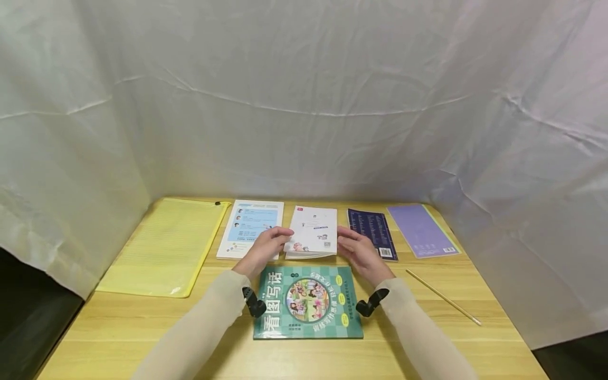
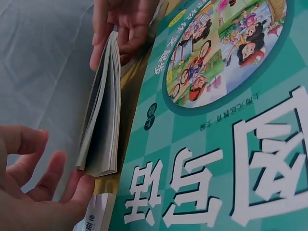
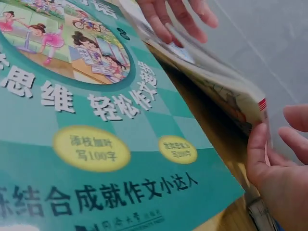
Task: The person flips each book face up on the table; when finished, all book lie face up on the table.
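A white booklet [image 1: 313,232] is tilted up off the table, held by its side edges between my hands. My left hand [image 1: 277,238] pinches its left edge with the thumb on the cover. My right hand [image 1: 348,241] grips the right edge. In the left wrist view the booklet [image 2: 102,110] shows edge-on, with my left hand [image 2: 43,192] at its near corner and my right hand [image 2: 120,29] at the far end. In the right wrist view my right hand [image 3: 276,163] presses the booklet [image 3: 216,82] edge. A green picture book [image 1: 307,302] lies flat just in front of it.
A yellow zip folder [image 1: 166,248] lies at the left, with a white-and-blue book [image 1: 252,224] beside it. A dark blue booklet [image 1: 372,229] and a purple one [image 1: 420,229] lie at the right. A thin wooden stick [image 1: 442,297] lies near the right edge. White cloth walls surround the table.
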`<control>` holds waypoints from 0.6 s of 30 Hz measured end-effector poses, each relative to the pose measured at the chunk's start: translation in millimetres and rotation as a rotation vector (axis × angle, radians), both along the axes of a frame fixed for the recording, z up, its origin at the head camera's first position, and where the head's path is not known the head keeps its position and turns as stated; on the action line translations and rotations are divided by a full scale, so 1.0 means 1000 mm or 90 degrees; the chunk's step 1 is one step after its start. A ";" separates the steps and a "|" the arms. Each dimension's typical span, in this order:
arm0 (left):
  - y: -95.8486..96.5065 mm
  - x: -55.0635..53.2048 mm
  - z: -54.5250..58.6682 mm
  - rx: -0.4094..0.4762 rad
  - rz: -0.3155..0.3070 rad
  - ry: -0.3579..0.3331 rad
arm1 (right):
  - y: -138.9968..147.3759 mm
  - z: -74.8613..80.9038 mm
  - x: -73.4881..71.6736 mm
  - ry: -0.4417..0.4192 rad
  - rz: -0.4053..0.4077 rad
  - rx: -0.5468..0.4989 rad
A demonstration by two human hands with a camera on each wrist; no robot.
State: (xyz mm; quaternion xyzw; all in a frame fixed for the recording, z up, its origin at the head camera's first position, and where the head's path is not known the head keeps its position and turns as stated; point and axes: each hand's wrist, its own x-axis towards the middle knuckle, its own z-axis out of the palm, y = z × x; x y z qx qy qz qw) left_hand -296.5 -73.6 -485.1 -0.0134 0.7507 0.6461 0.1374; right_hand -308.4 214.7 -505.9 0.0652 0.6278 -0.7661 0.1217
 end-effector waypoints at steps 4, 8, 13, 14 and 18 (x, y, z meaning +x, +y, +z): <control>-0.001 0.000 0.002 0.013 0.026 0.007 | -0.004 0.000 0.001 -0.008 -0.002 -0.017; 0.000 0.000 0.002 0.028 0.042 0.014 | -0.006 -0.001 0.002 0.011 0.016 0.018; 0.001 0.000 0.000 0.030 0.049 0.008 | -0.009 -0.004 0.002 0.027 0.034 0.052; 0.001 0.000 0.000 0.027 0.049 0.007 | -0.009 -0.004 0.003 0.027 0.032 0.055; 0.001 0.002 -0.002 0.011 0.045 0.002 | -0.010 -0.003 0.004 0.031 0.015 0.035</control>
